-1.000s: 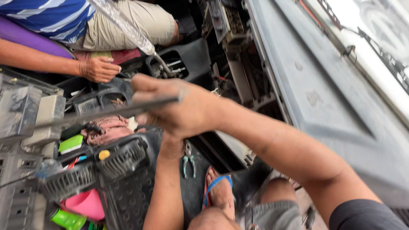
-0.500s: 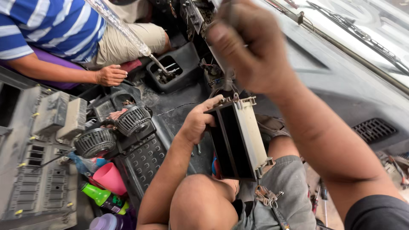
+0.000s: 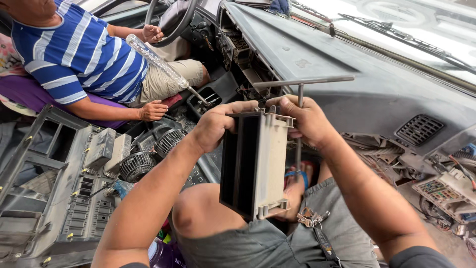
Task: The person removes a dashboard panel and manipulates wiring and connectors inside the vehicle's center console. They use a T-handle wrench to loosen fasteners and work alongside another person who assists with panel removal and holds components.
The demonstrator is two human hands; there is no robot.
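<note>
**Dash pocket held upright in both hands, T-handle wrench alongside**

The grey plastic dash pocket (image 3: 255, 164), a hollow rectangular housing, stands with its long axis near vertical, its dark open mouth facing the left hand and its pale closed side toward the right. It hangs over the person's lap, just below the stripped opening in the dashboard (image 3: 347, 79). Half a second ago it was lower, held by the left hand alone while the right was raised toward the dashboard; now both hands are on it and it is brought up square, free of the car.

The left hand (image 3: 218, 124) curls its fingers over the pocket's top corner. The right hand (image 3: 307, 121) closes on the opposite top edge and also pins a T-handle wrench (image 3: 300, 99), shaft pointing down beside the pocket.

Left of the pocket lie a removed console panel (image 3: 44, 183) and blower fans (image 3: 148, 154); another person in a striped shirt (image 3: 84, 54) sits beyond.
</note>
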